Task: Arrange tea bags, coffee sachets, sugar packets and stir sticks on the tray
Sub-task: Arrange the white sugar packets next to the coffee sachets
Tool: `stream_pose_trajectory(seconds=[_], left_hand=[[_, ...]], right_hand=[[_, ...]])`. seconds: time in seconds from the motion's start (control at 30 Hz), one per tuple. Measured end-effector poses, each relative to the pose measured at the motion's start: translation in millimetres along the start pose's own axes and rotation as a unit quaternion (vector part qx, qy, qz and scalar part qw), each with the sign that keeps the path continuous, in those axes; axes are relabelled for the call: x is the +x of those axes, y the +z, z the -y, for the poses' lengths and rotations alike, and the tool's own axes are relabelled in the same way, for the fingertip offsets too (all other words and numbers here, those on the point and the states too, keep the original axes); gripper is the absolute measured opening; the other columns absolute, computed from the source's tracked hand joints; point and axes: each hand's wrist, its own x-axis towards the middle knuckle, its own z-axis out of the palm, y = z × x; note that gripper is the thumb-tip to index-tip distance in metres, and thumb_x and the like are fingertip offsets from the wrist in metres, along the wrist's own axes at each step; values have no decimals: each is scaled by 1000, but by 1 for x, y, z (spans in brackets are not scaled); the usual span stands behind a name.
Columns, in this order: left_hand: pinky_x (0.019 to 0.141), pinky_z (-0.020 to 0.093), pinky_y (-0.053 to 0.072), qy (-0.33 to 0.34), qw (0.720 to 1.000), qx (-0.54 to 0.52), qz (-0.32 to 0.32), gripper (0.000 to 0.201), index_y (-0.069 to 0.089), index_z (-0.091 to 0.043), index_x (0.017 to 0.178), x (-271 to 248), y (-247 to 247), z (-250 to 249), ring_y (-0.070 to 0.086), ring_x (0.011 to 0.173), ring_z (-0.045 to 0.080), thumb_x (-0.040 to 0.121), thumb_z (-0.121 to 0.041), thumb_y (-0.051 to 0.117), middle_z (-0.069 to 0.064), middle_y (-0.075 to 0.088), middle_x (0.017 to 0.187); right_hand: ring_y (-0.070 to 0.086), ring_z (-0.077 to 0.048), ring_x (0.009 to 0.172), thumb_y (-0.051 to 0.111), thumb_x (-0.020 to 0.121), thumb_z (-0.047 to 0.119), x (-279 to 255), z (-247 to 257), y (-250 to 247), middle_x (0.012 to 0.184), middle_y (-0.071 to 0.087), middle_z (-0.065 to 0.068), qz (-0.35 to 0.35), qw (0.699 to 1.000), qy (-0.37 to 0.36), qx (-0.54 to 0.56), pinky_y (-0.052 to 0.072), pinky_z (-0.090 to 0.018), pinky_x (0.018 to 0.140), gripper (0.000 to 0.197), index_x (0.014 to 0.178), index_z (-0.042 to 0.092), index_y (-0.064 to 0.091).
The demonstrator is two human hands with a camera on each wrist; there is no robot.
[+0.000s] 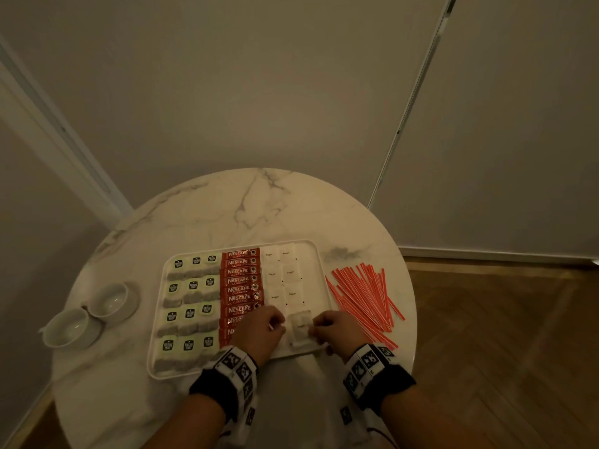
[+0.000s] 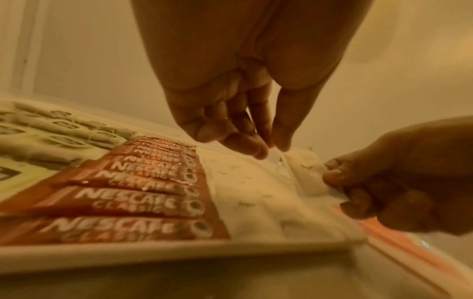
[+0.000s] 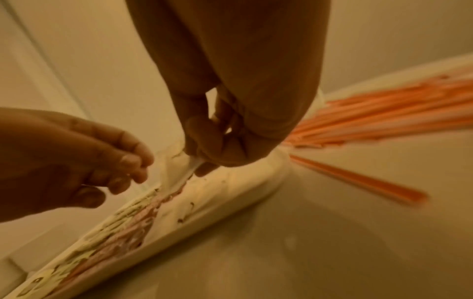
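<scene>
While both hands pinched the small white paper sugar packet [image 1: 299, 327], left hand [image 1: 259, 332] at nine o'clock, right hand [image 1: 337, 330] at three, it sat at the white rectangular tray's [image 1: 319, 270] near-right corner.

A round white marble-patterned table [image 1: 246, 205] is seen from above. A white rectangular tray [image 1: 319, 264] is set on its near half. Two white cups [image 1: 94, 314], touching each other, are placed left of the tray. A loose pile of red stir sticks [image 1: 366, 294] is spread just right of it.
</scene>
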Motion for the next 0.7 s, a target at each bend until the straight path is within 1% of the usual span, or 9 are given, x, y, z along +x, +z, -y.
stream_pose_trajectory(seconds=[0.07, 0.13, 0.2, 0.27, 0.3, 0.4, 0.5, 0.6, 0.7], left_hand=[[89, 18, 41, 29, 998, 63, 12, 15, 64, -25, 105, -6, 7, 9, 53, 98, 6, 93, -24, 56, -8, 58, 109], [96, 21, 37, 58, 990, 125, 43, 24, 66, -23, 113, -10, 14, 16, 49, 109, 11, 95, -24, 50, -7, 56, 116], [100, 24, 36, 69, 983, 163, 56, 27, 65, -24, 117, -12, 18, 22, 44, 113, 13, 97, -24, 47, -7, 55, 121], [100, 25, 34, 70, 980, 180, 56, 29, 64, -24, 120, -13, 20, 24, 41, 114, 14, 98, -24, 45, -7, 53, 123], [101, 26, 33, 73, 978, 187, 57, 30, 63, -24, 122, -14, 21, 25, 40, 115, 14, 98, -24, 44, -7, 52, 123], [101, 25, 32, 87, 976, 197, 46, 31, 60, -24, 124, -14, 22, 25, 39, 116, 15, 99, -21, 43, -7, 50, 124], [100, 24, 33, 80, 979, 184, 35, 29, 61, -23, 121, -10, 22, 26, 40, 115, 13, 98, -20, 44, -7, 52, 124], [101, 26, 34, 74, 977, 197, 47, 29, 65, -20, 118, -7, 21, 26, 40, 115, 15, 98, -22, 44, -5, 54, 122], [101, 27, 34, 74, 972, 214, 61, 30, 66, -20, 118, -7, 21, 27, 39, 115, 15, 99, -23, 43, -5, 55, 121]], right_hand=[[60, -18, 62, 69, 82, 5, 4, -5, 2, 73, 65, -8, 0, 999, 43, 29, 57, -35, 61, 4, 86, 7, 70], [62, -26, 62, 69, 79, 0, 6, -7, 4, 71, 65, -12, 2, 997, 59, 43, 57, -45, 69, 7, 80, 7, 69], [66, -34, 67, 67, 79, -2, 7, -5, 4, 72, 67, -16, 8, 997, 61, 44, 58, -49, 71, 7, 79, 6, 69], [69, -40, 74, 66, 81, -3, 8, -4, 4, 73, 68, -17, 18, 997, 66, 42, 59, -49, 72, 8, 81, 5, 68], [69, -40, 75, 66, 81, -3, 8, -4, 4, 72, 69, -17, 21, 996, 70, 42, 60, -48, 72, 8, 82, 4, 67], [71, -35, 71, 65, 84, -3, 9, -3, 5, 72, 70, -16, 8, 997, 73, 33, 61, -45, 69, 7, 89, 3, 65], [72, -32, 74, 64, 86, -2, 11, -3, 6, 82, 71, -19, -23, 996, 80, 17, 61, -43, 70, 10, 93, 4, 62], [72, -29, 72, 65, 84, -1, 11, -2, 6, 84, 70, -17, -41, 996, 83, -10, 61, -42, 67, 15, 93, 8, 58], [72, -27, 70, 66, 81, -3, 10, 0, 8, 90, 68, -16, -51, 995, 80, -31, 61, -40, 64, 18, 91, 9, 57]])
